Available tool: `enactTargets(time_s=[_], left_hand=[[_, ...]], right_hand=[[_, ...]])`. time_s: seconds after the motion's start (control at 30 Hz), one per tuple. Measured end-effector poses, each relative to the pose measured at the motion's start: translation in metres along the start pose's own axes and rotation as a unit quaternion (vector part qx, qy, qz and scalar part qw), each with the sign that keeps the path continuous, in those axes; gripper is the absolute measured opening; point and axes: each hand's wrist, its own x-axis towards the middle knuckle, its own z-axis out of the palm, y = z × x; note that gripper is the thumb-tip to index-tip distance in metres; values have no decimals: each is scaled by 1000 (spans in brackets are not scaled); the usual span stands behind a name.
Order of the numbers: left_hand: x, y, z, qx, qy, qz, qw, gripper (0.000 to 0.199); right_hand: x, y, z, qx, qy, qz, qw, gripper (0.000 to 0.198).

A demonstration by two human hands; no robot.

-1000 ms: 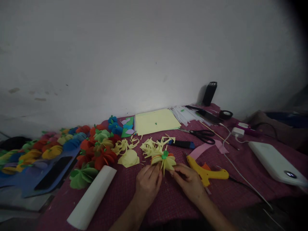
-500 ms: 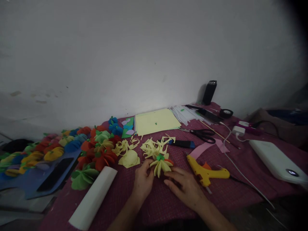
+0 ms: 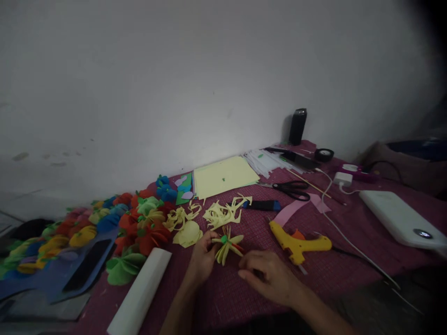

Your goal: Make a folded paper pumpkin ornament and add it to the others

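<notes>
While the left hand (image 3: 203,257) pinches a yellow paper flower (image 3: 226,245), the right hand (image 3: 268,273) curls half-open just beside it, contact unclear, and right of both a power bank (image 3: 393,216) shows a lit, unreadable display (image 3: 423,233).

A black cylinder (image 3: 298,126) stands near the wall (image 3: 174,83), a white power bank (image 3: 394,216) lying nearer.

left hand (image 3: 203,257): pinching yellow flower (image 3: 226,248), left edge
right hand (image 3: 267,274): fingers loosely curled, just right of yellow flower
</notes>
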Motion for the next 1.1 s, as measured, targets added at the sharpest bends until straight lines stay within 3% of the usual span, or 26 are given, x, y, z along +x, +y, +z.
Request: enactTargets(time_s=[0.1,0.23,0.53,0.8,1.1], left_hand=[[1,2,-2,-3,-2,-14,1000,17],[1,6,-2,-13,5,-25,1000,21],[0,11,2,-34,10,-20,999,26],[-2,9,1,6,-2,25,1000,13],[-12,12,1,52,-25,93,994,3]], right_hand=[[3,3,-1,3,25,45,999,22],[6,3,-3,13,81,78,994,5],[7,6,-1,37,97,37,994,18],[9,9,-2,-79,161,1,984,24],[8,2,-3,-73,68,-63,993,15]])
